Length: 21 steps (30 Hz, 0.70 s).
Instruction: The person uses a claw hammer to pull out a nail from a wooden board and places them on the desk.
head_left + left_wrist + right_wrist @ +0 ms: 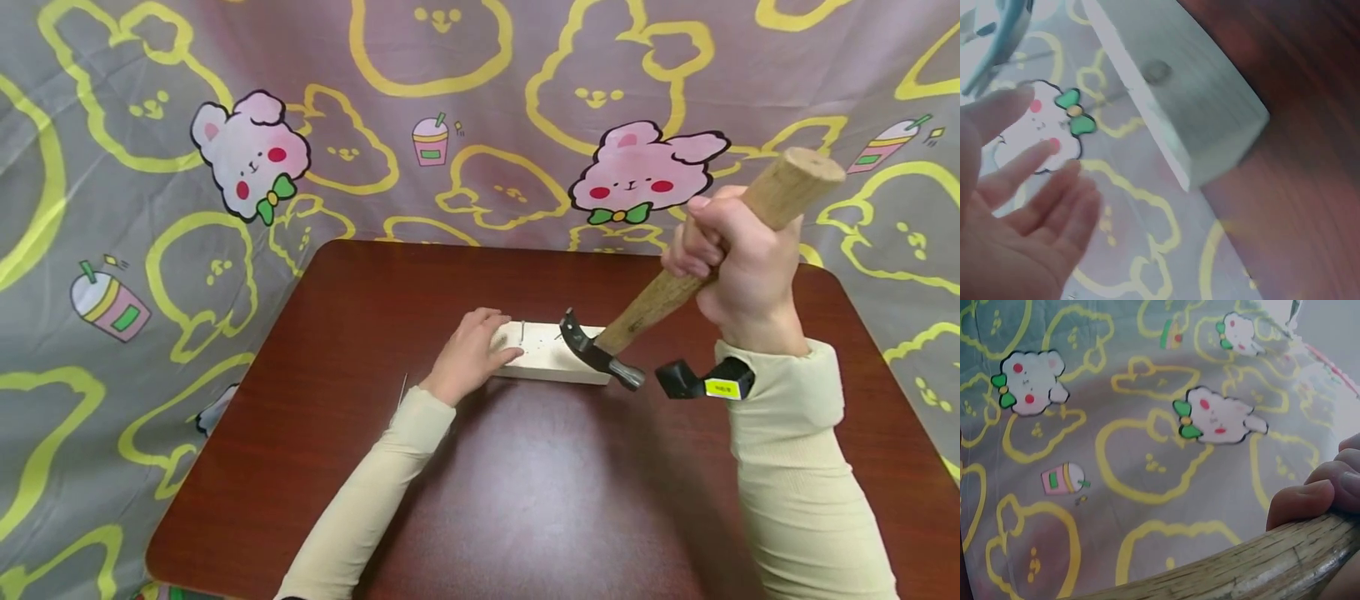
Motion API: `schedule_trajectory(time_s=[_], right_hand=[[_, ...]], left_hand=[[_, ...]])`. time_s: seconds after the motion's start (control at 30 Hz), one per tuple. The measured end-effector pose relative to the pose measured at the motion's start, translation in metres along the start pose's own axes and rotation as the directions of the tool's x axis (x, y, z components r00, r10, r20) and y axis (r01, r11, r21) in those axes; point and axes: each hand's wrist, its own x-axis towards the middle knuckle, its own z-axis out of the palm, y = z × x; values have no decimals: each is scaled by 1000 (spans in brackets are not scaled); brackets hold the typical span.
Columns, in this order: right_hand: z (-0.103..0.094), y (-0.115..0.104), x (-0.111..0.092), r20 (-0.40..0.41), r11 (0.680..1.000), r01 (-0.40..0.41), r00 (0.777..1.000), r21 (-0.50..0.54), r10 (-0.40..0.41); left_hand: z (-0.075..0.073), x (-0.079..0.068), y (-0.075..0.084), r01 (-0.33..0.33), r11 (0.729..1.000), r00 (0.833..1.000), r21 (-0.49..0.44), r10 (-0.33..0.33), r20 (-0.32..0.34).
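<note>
My right hand (746, 258) grips the wooden handle of a claw hammer (648, 304), raised at a slant. Its dark metal head hangs over the right part of a pale wooden board (547, 372); the head's height above the board is hard to judge. A nail (522, 332) stands upright in the board. Close to the hammer's claw, a second thin nail (558, 337) shows. At the board's left end is my left hand (468, 354), its fingers loosely spread. In the left wrist view, this hand (1029, 206) has nothing between its fingers. The right wrist view shows fingers around the handle (1260, 565).
The board lies on a reddish-brown table (337, 333) with rounded corners. A thin, light-coloured rod or wire (402, 387) shows beside my left sleeve. A patterned cloth (420, 200) hangs behind and beside the table. A small dark device (731, 379) is strapped to my right wrist.
</note>
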Motion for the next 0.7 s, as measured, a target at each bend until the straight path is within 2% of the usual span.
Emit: schedule_trajectory(time_s=[0.07, 0.13, 0.23, 0.37, 0.5, 0.7], right_hand=[[4, -3, -3, 11, 1000, 1, 1000, 4, -1], [9, -5, -5, 19, 1000, 6, 1000, 13, -6], [16, -9, -12, 23, 998, -8, 1000, 69, 6], [24, -15, -22, 44, 990, -20, 999, 136, 14], [30, -19, -28, 82, 986, -29, 997, 162, 16], [33, -21, -31, 116, 984, -43, 993, 173, 23]], left_hand=[[-2, -4, 5, -72, 997, 995, -38, 69, -66], [-3, -7, 11, -149, 985, 985, -82, 141, -98], [-5, -10, 18, -226, 961, 972, -161, 213, -99], [-7, -11, 24, -259, 933, 966, -249, 251, -65], [-7, -14, 27, -294, 927, 955, -232, 294, -37], [-7, -17, 29, -374, 911, 927, -176, 374, -33]])
